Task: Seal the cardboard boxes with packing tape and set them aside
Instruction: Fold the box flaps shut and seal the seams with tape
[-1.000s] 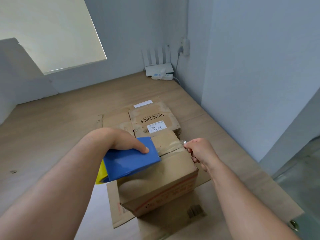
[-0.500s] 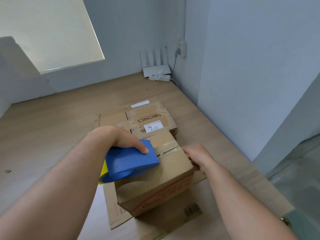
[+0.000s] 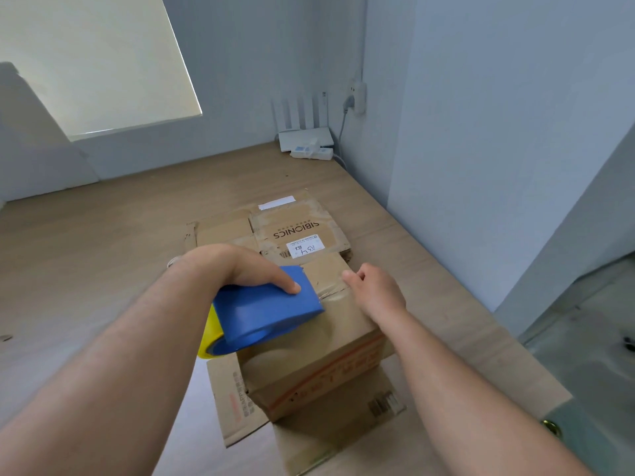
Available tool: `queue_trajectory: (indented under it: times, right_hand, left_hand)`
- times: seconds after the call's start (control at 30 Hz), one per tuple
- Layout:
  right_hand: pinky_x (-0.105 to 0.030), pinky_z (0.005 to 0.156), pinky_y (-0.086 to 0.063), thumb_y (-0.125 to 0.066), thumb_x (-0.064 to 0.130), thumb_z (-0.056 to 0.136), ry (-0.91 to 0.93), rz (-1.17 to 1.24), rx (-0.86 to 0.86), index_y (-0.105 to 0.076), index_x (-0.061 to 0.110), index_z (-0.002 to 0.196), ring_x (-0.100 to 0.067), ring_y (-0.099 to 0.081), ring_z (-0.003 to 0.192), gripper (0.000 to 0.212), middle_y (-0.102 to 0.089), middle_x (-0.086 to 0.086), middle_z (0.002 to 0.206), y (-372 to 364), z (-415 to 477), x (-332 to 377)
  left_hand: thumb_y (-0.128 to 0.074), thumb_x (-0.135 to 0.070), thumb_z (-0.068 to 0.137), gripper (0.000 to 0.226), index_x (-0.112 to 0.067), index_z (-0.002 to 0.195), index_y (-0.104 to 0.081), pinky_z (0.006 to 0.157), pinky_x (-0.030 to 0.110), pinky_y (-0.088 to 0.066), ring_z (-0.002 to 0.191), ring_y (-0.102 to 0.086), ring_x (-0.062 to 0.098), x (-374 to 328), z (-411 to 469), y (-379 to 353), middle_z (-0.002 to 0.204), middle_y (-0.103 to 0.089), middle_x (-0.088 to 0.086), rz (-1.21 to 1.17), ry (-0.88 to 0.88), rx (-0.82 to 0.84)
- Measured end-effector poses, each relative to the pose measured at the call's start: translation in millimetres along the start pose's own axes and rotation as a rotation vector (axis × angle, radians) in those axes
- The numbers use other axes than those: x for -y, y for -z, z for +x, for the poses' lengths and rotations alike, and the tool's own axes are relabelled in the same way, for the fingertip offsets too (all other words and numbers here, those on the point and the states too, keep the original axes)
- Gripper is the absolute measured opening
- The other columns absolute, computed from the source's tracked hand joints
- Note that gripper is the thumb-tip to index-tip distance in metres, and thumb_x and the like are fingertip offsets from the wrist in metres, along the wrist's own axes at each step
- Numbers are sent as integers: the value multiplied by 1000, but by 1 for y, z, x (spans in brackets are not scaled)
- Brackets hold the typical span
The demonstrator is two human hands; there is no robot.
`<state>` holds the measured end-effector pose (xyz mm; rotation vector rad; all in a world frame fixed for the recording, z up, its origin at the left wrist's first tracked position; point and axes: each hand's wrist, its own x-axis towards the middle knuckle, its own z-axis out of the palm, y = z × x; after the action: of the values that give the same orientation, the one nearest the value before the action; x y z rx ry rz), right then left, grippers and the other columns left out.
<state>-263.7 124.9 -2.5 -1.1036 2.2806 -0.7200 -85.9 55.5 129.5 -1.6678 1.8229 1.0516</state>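
A small brown cardboard box (image 3: 330,365) stands on the wooden floor, on top of flattened cardboard. My left hand (image 3: 240,269) grips a blue tape dispenser (image 3: 268,310) with a yellow roll, held over the box's top left. Clear tape runs across the top seam from the dispenser. My right hand (image 3: 374,290) rests on the far right top edge of the box, fingers bent down onto the tape end there. The fingertips are partly hidden.
Flattened cardboard boxes (image 3: 292,231) with a printed label lie just beyond the box, and another flat sheet (image 3: 233,407) lies under it. A white router (image 3: 305,135) and power strip sit in the far corner. A wall (image 3: 481,166) runs close on the right.
My right hand moved from the box's right side up onto its far top edge. The left hand and dispenser stayed over the box's top.
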Motion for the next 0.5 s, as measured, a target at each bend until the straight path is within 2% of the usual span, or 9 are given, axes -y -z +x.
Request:
queue_trajectory:
  times: [0.07, 0.17, 0.23, 0.3, 0.43, 0.5]
  right_hand:
    - [-32, 63, -34, -46, 42, 96, 16, 20, -6, -40, 20, 68, -25, -49, 80, 36, -52, -1, 80, 3, -2, 1]
    - [-32, 59, -32, -48, 41, 96, 37, 29, -14, -41, 17, 68, -23, -49, 75, 38, -49, 1, 71, 2, -4, 2]
    - [-32, 58, -31, -49, 41, 96, 38, 43, -25, -42, 16, 68, -23, -48, 73, 38, -49, 1, 68, -1, -5, 2]
    - [-30, 54, -30, -51, 40, 95, 36, 38, -45, -43, 16, 68, -23, -48, 73, 37, -49, 2, 67, -1, -4, 2]
    - [-27, 52, -29, -52, 41, 95, 50, 10, -70, -49, 15, 72, -21, -49, 73, 35, -52, 1, 69, -4, -4, 1]
    - [-27, 52, -29, -52, 40, 95, 48, -6, -81, -52, 12, 75, -22, -49, 73, 35, -53, -1, 71, -5, -4, 2]
  left_hand:
    - [-73, -56, 73, 49, -15, 100, -65, 84, 33, -54, 86, -69, 24, 9, -2, 4, 95, -72, 7, -53, -20, 1]
    - [-76, -56, 68, 52, -15, 98, -68, 72, 31, -55, 78, -72, 25, 36, -2, 11, 88, -75, 7, -152, -53, 17]
    - [-81, -56, 63, 57, -13, 99, -70, 71, 32, -56, 78, -73, 26, 65, -1, 15, 87, -76, 8, -211, -56, 66]
    - [-86, -58, 51, 71, -9, 100, -72, 74, 35, -56, 83, -73, 28, 107, 2, 20, 92, -75, 11, -238, -31, 140]
    - [-88, -62, 32, 93, -4, 103, -74, 95, 46, -51, 93, -70, 35, 184, 2, 32, 100, -73, 18, -260, 86, 213]
    - [-85, -64, 33, 88, -5, 98, -75, 90, 42, -54, 88, -72, 32, 196, 3, 29, 95, -74, 15, -216, 87, 202]
